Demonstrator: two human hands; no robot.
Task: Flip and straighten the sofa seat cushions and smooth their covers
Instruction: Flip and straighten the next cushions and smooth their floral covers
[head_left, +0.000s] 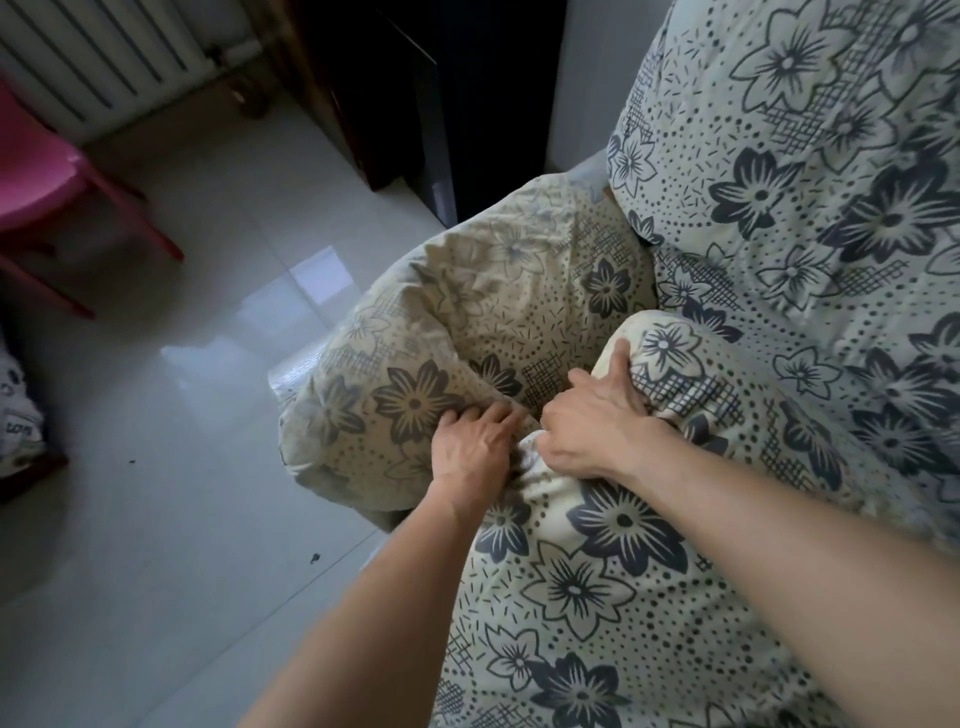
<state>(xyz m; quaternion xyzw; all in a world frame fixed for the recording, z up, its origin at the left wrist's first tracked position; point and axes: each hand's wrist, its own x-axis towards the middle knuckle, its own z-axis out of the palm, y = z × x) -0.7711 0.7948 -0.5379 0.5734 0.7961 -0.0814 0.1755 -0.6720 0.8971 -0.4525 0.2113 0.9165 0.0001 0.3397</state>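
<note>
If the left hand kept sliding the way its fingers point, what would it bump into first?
Probably the faded end cushion: the left hand already has its fingers against it, pointing up into its flowered cover.

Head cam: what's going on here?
A person is working on a floral-covered sofa. The right hand grips a raised corner of the near seat cushion, thumb up along its edge. The left hand presses its fingers into the gap beside the faded armrest cover. Fabric is bunched between the hands, so the cover isn't smooth yet.
</note>
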